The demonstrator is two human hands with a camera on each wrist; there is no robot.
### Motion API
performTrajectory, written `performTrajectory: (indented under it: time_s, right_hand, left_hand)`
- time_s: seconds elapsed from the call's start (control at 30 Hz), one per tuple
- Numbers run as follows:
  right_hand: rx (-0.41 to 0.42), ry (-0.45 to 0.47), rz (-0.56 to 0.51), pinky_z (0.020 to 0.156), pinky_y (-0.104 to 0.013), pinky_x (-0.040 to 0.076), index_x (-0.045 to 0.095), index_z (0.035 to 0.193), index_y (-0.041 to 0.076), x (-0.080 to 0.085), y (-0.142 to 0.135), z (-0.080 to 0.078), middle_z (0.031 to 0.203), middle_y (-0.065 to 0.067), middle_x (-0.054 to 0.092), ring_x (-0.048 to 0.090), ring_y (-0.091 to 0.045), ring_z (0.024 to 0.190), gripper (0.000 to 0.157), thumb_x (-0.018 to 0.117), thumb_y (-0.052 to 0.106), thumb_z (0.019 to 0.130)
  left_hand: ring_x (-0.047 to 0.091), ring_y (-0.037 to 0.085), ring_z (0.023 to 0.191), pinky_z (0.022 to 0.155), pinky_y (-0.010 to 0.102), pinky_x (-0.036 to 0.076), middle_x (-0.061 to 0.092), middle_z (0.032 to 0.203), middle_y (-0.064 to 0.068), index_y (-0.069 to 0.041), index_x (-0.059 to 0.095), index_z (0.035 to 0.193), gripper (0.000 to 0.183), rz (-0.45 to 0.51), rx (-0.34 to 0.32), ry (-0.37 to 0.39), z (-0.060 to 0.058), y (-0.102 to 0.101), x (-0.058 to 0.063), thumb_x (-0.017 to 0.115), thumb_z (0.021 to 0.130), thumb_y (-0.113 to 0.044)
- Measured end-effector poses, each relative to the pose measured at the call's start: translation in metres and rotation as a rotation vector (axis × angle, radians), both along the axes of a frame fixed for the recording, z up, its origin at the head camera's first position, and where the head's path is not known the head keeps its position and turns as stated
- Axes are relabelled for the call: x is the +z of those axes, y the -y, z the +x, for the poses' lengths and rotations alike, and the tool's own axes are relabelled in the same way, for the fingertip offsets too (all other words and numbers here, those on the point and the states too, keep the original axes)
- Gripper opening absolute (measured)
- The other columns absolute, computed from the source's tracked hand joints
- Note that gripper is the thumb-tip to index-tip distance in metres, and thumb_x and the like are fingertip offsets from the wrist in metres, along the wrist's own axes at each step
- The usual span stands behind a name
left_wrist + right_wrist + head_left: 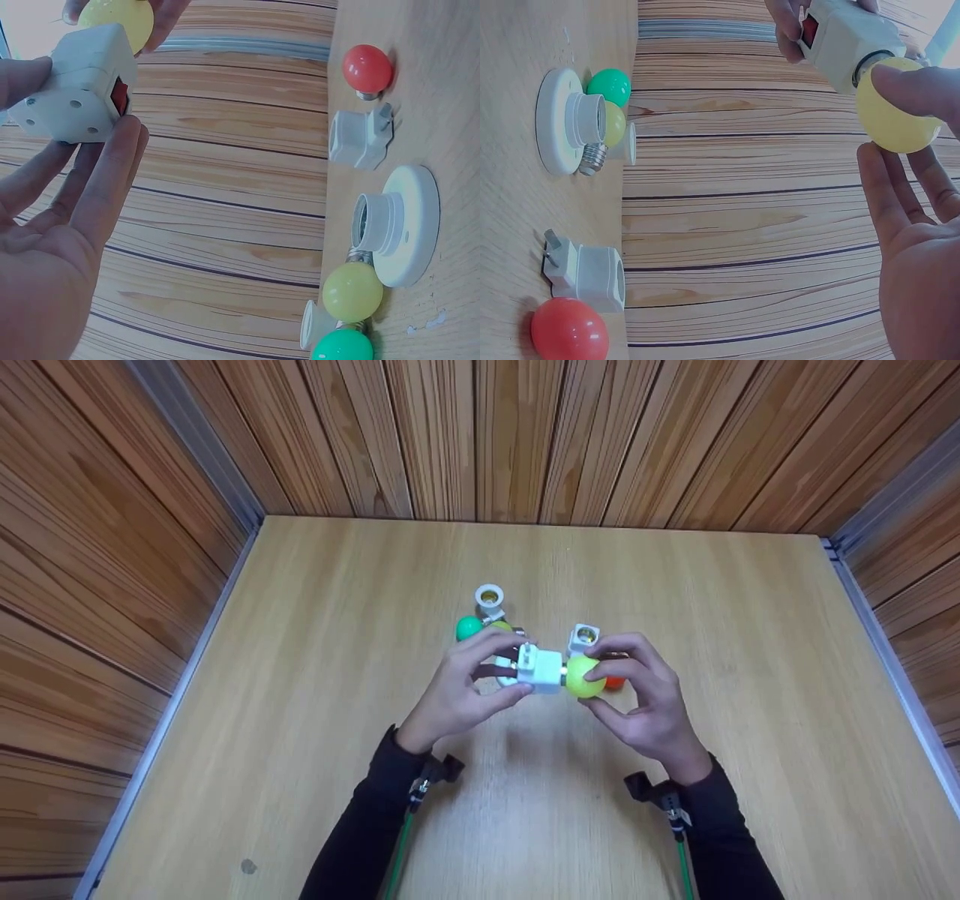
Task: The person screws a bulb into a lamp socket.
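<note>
Clamping the white switch socket (541,671) between thumb and fingers, the left hand (461,690) has it from the left end, and we find a red switch (120,96) set in its side. Directly to the right, the right hand (656,712) grips the held yellow bulb (581,679), thumb on the near side and fingertips on the far and right sides. We see this bulb's metal base (868,67) at the socket's mouth, between the two hands; how deep it sits we cannot tell. Both pieces are raised above the wooden table (360,607).

Outward from the left hand, and partly hidden by it in the head view, we have the round-base socket (412,240) on the table. Just beside that lies the second yellow bulb (352,292), with the green bulb (469,628) to its left and the far white socket (489,598) beyond, its mouth facing up.

Beyond the bulb in the right hand, we see the plug socket (583,637) standing upright with its mouth upward, and near and right of it the red bulb (615,683). At the far edge rises the panelled wall (514,442).
</note>
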State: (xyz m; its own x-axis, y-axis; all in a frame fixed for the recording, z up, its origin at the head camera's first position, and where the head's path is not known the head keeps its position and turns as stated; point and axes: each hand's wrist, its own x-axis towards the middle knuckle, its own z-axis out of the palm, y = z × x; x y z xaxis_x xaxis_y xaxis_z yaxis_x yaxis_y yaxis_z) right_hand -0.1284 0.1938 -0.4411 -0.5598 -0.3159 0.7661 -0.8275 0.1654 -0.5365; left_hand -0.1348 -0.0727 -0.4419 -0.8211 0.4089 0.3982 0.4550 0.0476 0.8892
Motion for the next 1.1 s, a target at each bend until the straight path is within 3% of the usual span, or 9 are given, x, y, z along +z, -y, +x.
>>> performTrajectory:
  time_s: [0.53,0.73,1.1]
  right_hand:
    - [-0.018,0.057,0.010,0.103,-0.014,0.057,0.071,0.103,-0.003,0.0019,-0.0015,0.0008,0.116,-0.026,0.063,0.063,-0.015,0.118,0.042,0.085,-0.020,0.067]
    - [-0.032,0.078,0.041,0.103,-0.013,0.057,0.070,0.105,-0.003,0.0011,-0.0021,0.0012,0.117,-0.025,0.063,0.063,-0.014,0.118,0.043,0.085,-0.018,0.069]
    - [-0.005,0.180,0.056,0.101,-0.014,0.059,0.066,0.113,-0.008,-0.0009,-0.0047,0.0019,0.118,-0.024,0.063,0.065,-0.008,0.117,0.048,0.085,-0.019,0.071]
  left_hand:
    - [0.070,0.029,0.118,0.094,0.039,0.068,0.066,0.133,0.019,0.000,0.067,0.134,0.048,0.045,-0.007,0.005,-0.0009,-0.0019,-0.0004,0.083,0.089,-0.006]
    - [0.069,0.029,0.120,0.096,0.036,0.067,0.066,0.133,0.018,-0.001,0.068,0.134,0.047,0.036,-0.004,0.000,-0.0003,-0.0009,0.0001,0.083,0.090,-0.005]
    - [0.068,0.025,0.123,0.098,0.042,0.066,0.066,0.132,0.017,-0.001,0.069,0.133,0.045,0.039,-0.013,-0.029,-0.0001,-0.0009,-0.0006,0.081,0.089,-0.001]
